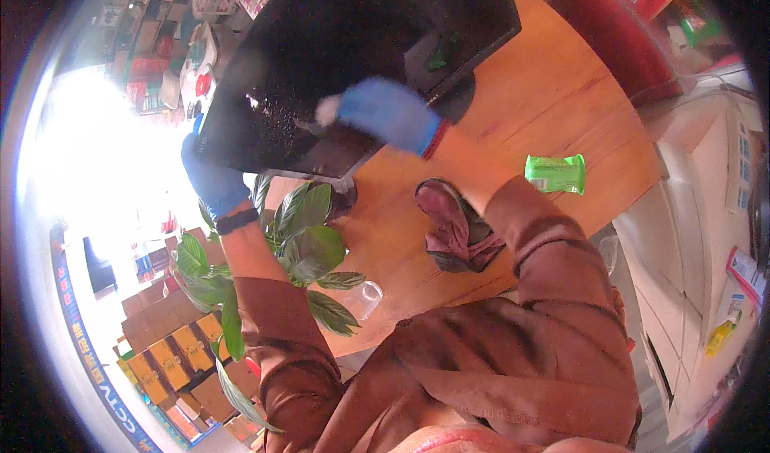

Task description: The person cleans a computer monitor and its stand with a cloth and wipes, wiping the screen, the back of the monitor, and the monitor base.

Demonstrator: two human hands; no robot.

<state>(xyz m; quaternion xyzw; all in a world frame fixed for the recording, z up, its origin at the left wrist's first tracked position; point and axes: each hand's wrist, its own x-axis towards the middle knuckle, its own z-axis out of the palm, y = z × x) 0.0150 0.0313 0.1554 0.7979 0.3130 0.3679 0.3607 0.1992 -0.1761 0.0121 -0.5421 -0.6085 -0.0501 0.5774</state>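
A large black flat-screen monitor (pixel 337 50) stands at the top centre, with small droplets or specks on its glossy screen. My left hand (pixel 213 173), in a blue glove, grips the monitor's left edge near its lower corner. Over the screen is my right hand (pixel 385 113), also blue-gloved and blurred. It holds a small whitish piece (pixel 328 111), perhaps a wipe or pad, against or close to the screen. A crumpled dark maroon cloth (pixel 448 221) lies on the wooden table (pixel 541 98) below my right wrist. To the right is a green soft packet (pixel 554 173) bearing writing.
A leafy potted plant (pixel 313 248) spreads under my left forearm. A clear glass or plastic cup (pixel 364 299) stands near the table's front edge. A beige sofa or chair (pixel 674 254) is at the right. Stacked boxes (pixel 174 357) lie at lower left; a red seat (pixel 613 32) is beyond the table.
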